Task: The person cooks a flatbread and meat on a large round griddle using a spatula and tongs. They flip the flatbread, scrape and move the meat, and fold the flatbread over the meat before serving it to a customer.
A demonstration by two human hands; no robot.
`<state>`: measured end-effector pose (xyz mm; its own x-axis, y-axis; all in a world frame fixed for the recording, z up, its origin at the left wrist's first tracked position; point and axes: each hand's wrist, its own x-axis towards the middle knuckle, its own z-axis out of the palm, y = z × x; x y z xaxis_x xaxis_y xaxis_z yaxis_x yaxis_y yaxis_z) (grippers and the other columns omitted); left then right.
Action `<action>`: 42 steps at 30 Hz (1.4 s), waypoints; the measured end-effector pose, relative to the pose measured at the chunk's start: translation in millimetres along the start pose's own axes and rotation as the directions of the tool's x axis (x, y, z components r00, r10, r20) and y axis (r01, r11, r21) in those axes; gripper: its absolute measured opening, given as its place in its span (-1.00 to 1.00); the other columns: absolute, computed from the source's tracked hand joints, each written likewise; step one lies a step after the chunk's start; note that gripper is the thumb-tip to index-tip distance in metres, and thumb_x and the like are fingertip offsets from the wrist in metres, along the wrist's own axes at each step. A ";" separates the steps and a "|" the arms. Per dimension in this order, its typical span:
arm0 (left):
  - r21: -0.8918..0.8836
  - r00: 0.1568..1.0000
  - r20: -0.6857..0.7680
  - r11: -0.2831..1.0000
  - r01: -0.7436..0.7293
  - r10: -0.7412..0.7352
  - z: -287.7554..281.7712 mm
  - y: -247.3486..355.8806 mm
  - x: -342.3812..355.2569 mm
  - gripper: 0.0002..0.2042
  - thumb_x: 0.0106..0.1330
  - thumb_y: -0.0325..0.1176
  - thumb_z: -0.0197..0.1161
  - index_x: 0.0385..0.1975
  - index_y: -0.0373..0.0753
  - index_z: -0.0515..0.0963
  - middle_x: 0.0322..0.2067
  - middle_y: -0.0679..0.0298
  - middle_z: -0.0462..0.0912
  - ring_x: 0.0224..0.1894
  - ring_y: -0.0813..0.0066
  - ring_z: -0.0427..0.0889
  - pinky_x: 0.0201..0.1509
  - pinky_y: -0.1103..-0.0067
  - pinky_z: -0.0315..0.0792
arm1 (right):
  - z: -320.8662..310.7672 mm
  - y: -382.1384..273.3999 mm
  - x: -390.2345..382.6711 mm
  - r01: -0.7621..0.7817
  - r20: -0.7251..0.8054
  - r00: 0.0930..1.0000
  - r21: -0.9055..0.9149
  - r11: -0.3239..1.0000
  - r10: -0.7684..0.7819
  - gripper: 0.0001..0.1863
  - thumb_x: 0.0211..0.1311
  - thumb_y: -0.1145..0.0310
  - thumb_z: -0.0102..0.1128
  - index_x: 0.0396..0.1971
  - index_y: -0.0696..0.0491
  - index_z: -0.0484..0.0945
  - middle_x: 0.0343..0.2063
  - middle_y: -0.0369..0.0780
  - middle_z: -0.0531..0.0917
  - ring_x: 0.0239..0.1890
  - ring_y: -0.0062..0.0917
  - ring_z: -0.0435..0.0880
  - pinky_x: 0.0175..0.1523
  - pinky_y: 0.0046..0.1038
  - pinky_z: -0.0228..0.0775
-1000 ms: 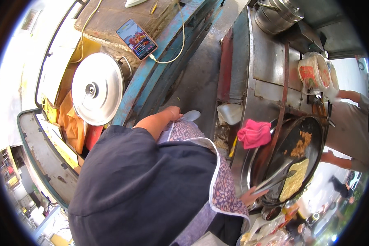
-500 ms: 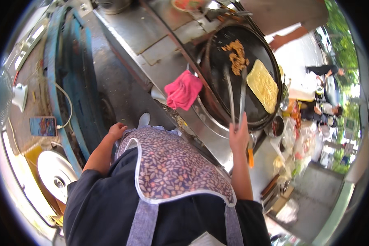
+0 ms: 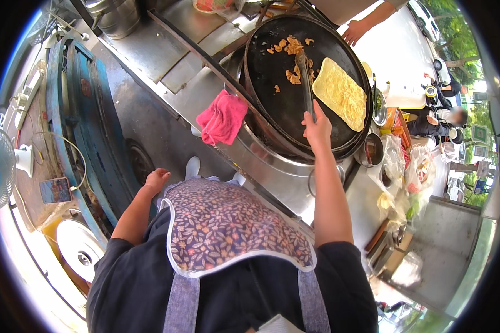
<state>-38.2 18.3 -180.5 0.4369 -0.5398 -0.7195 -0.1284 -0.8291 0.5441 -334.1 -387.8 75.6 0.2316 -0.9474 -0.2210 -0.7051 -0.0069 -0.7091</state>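
Observation:
My right hand [image 3: 318,130] grips a pair of metal tongs [image 3: 306,83] over a round black griddle [image 3: 272,105]. The arms of the tongs are pressed together, and their tips touch browned meat pieces [image 3: 292,46] scattered over the far part of the griddle. To the right of the tongs a pale yellow, roughly rectangular flatbread [image 3: 341,94] lies flat on the hot surface. Down at my left side hangs my left hand [image 3: 158,178], its fingers loosely curled with nothing seen in them.
A pink cloth [image 3: 222,117] hangs on the rail left of the griddle. Beyond the griddle another person's hand [image 3: 356,32] reaches in. A dark sauce pot [image 3: 370,150] and plastic bags [image 3: 419,169] stand to the right. On the left are a fan [image 3: 4,164] and a phone [image 3: 55,190].
The tongs have gone from spread to pressed together. Meat that lay in one heap is now scattered in smaller clumps. The other person's hand beyond the griddle shows more clearly.

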 end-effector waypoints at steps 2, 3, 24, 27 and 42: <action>0.003 1.000 0.020 1.000 0.012 -0.013 7.4 0.3 -1.4 -0.59 0.25 -0.08 0.25 -0.06 -0.27 0.57 -0.16 0.08 0.67 -0.07 0.25 0.64 0.03 0.45 0.46 | -14.3 5.3 -5.8 -0.064 0.115 0.993 0.319 0.945 0.028 -0.50 0.33 0.36 0.05 0.27 0.02 0.32 -0.54 -0.26 0.53 -0.72 -0.65 0.42 -0.62 -0.58 0.27; 0.023 0.999 0.023 0.999 0.023 -0.023 9.9 -3.7 -0.1 -0.60 0.25 -0.09 0.25 -0.06 -0.27 0.57 -0.16 0.08 0.67 -0.07 0.25 0.64 0.03 0.45 0.46 | -18.9 8.1 -4.8 -0.107 0.179 0.984 0.469 0.877 0.024 -0.49 0.33 0.35 0.04 0.28 0.01 0.31 -0.53 -0.29 0.53 -0.73 -0.70 0.38 -0.63 -0.62 0.24; 0.132 0.998 0.052 0.991 -0.023 0.016 23.4 6.9 2.3 -0.62 0.28 -0.09 0.21 -0.07 -0.27 0.57 -0.15 0.10 0.67 -0.07 0.23 0.64 0.03 0.45 0.46 | 17.3 -10.5 22.5 0.296 -0.042 0.879 -0.731 0.614 -0.475 -0.31 0.24 0.17 0.13 0.32 0.05 0.14 -0.28 -0.05 0.54 -0.41 -0.15 0.64 -0.32 -0.23 0.52; 0.075 0.998 0.045 0.996 -0.049 0.046 26.7 9.9 3.2 -0.61 0.28 -0.09 0.21 -0.06 -0.27 0.56 -0.15 0.10 0.67 -0.06 0.23 0.64 0.04 0.44 0.45 | 28.4 4.5 52.9 0.183 -0.101 0.910 -0.771 0.609 -0.401 -0.33 0.27 0.19 0.10 0.33 0.04 0.13 -0.23 -0.04 0.56 -0.39 -0.16 0.65 -0.30 -0.24 0.53; 0.065 0.991 -0.057 0.990 0.123 -0.119 5.3 -70.7 -34.2 -0.63 0.27 -0.10 0.21 -0.10 -0.25 0.60 -0.17 0.09 0.68 -0.07 0.19 0.64 0.02 0.42 0.46 | -27.8 10.9 13.6 0.169 -0.125 0.974 -0.152 0.974 -0.188 -0.43 0.30 0.22 0.10 0.30 -0.04 0.28 -0.44 -0.14 0.62 -0.52 -0.39 0.59 -0.38 -0.43 0.42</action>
<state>-48.7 94.6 -196.6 0.4993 -0.4281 -0.7533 -0.1315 -0.8968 0.4225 -357.2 -409.6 83.5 0.2744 -0.9616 0.0023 -0.7494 -0.2154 -0.6261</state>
